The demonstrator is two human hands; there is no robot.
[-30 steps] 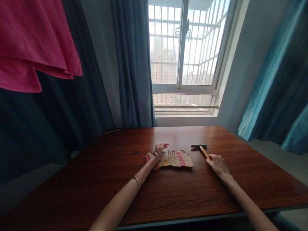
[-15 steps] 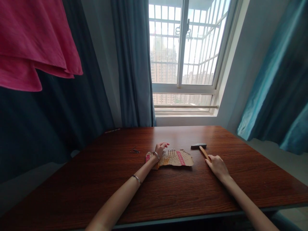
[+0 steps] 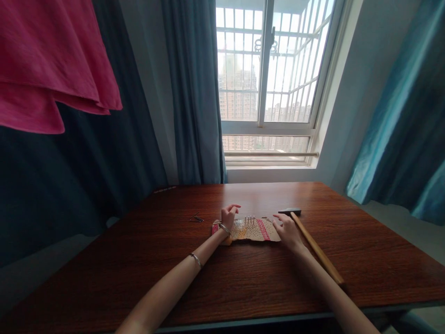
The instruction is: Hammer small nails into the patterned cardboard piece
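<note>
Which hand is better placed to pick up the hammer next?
Probably the right hand: it looks empty and is just beside the hammer. The left hand is farther away, over the left part of the speckled board.

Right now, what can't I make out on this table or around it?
From the head view:
Part of the patterned board: hidden behind the left hand; the right hand covers some of its right end.
What, if anything, the left hand holds: too small.
Thin dark pieces: too small to identify.
Pink cloth: cut off by the top and left edges.
</note>
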